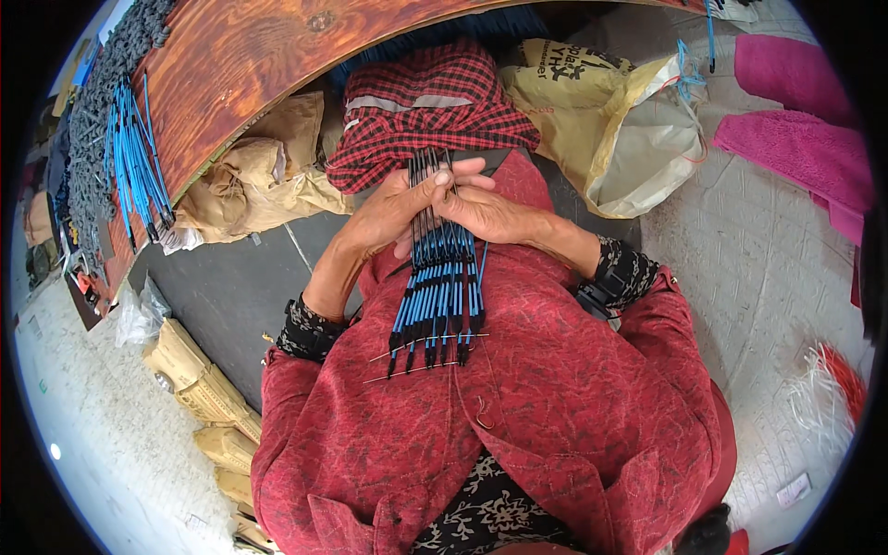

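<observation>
On my lap lies a flat row of thin blue rods [439, 294] with black bands and black ends, fanned out toward me. My left hand [392, 209] is closed around the left side of the row's far part. From the other side my right hand [483, 211] grips the same part, its thumb meeting the left one on top. Two thin wires [407, 375] cross the near ends of the rods. The rods' far dark tips stick up between my hands; the fingers underneath are partly hidden.
A curved wooden tabletop [242, 44] spans the far side, with a bunch of blue rods [134, 153] and grey knotted cords [97, 111] at its left. Beyond my hands are a checked red cloth [421, 102] and a yellow sack [592, 111]. Cardboard pieces [199, 370] stand at left.
</observation>
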